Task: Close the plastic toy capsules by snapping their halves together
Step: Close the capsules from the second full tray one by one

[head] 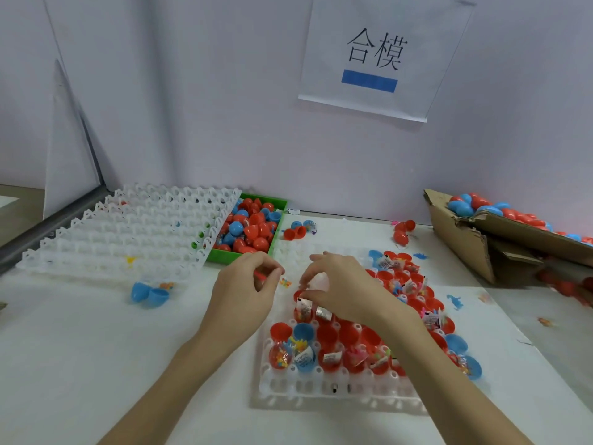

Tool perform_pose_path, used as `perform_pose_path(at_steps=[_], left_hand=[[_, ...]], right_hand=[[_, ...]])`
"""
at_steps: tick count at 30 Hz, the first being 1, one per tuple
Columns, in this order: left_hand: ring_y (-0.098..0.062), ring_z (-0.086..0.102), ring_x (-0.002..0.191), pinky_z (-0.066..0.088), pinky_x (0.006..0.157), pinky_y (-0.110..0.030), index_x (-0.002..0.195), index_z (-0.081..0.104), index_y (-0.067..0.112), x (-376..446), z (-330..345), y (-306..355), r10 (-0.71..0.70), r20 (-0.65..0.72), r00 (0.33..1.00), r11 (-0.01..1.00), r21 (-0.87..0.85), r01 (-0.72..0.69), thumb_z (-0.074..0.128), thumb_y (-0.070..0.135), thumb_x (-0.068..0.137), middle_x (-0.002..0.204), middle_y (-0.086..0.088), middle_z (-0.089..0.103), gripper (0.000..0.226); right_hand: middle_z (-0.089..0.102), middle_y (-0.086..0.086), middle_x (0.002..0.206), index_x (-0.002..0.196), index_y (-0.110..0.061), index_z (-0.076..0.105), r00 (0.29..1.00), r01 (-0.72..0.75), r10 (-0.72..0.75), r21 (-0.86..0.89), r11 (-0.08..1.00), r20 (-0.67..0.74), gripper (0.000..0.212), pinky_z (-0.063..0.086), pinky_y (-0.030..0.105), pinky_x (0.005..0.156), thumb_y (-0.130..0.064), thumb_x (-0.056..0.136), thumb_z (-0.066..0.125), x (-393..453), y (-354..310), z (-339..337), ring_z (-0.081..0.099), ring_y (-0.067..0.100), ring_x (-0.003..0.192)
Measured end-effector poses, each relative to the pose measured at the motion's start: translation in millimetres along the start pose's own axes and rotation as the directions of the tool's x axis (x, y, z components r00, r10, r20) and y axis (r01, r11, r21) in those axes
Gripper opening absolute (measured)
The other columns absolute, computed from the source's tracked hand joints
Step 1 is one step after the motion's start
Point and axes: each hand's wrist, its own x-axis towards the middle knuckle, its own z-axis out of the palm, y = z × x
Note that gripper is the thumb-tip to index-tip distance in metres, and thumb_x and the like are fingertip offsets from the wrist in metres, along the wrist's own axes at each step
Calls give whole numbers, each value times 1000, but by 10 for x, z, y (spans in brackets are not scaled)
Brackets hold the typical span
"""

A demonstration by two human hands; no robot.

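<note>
A white grid tray [324, 391] lies in front of me, filled with several open red and blue capsule halves [327, 335] that hold small toys and packets. My left hand [247, 290] hovers at the tray's far left corner, fingers curled round a small red piece [260, 275]. My right hand [340, 287] is over the tray's far rows, its fingertips pinching at a red capsule half [298, 295] with a silver packet beside it.
A stack of empty white trays [125, 232] sits at the far left. A green bin [250, 228] of capsules is beside it. A torn cardboard box [500, 232] of capsules stands at the right. Loose capsules [149, 293] and small toys lie on the white table.
</note>
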Motion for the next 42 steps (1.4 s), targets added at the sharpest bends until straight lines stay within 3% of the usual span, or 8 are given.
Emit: perform_pose_path(at_steps=[4,7,10,17,23,28,35,42], left_hand=[[-6,63,82,49,72,-14,92,72,25,-8,3,20,-9,43,999,1000,4,9,71,18,97,91,12,69,9],[-3,62,86,50,71,-13,92,75,26,-9,2,43,-1,91,996,1000,-22,3,73,19,95,89,14,71,8],[-1,59,95,50,80,-20,101,76,32,-31,10,52,6,177,984,1000,19,-9,74,30,94,95,23,69,7],[-3,51,104,47,91,-28,107,79,30,-47,70,-19,62,253,966,989,113,-93,71,25,98,95,28,62,13],[-2,50,108,45,91,-23,103,80,27,-46,89,-43,117,296,948,978,130,-162,72,26,97,103,20,67,10],[-4,55,100,47,82,-20,95,81,31,-14,-1,-23,109,345,932,983,104,-154,76,30,93,100,18,65,4],[-2,55,103,45,83,-17,94,81,41,19,-127,0,107,498,860,974,120,-191,79,35,91,105,21,64,8],[-5,57,94,50,81,-24,95,81,38,21,-128,-12,118,497,860,978,91,-186,84,32,86,103,19,63,10]], right_hand=[[53,1,152,100,-27,78,999,-7,7,-1,1000,-53,8,38,32,109,-29,94,73,36,25,30,45,19,142],[67,-5,132,99,-25,78,985,15,-9,34,999,-171,10,36,13,85,-29,96,70,4,50,67,59,13,119],[71,-10,113,100,-29,78,958,14,18,111,994,-285,11,41,15,81,-32,97,68,-44,97,106,57,3,96],[67,-9,92,101,-26,81,869,44,81,240,970,-488,11,47,13,75,-25,96,71,-181,270,62,61,3,83],[69,-8,103,139,-27,62,905,5,81,201,980,-418,39,46,8,84,-18,101,62,-198,260,135,59,3,90],[63,-9,117,114,-36,77,954,13,-10,11,1000,-301,19,44,32,96,-33,99,65,-168,182,233,46,14,110],[58,-11,123,111,-38,77,963,-19,13,-19,1000,-269,19,30,30,94,-44,94,69,-92,139,242,29,14,107],[60,-10,118,96,-35,75,953,-17,46,100,995,-300,5,32,28,94,-35,93,72,-91,127,241,39,14,112]])
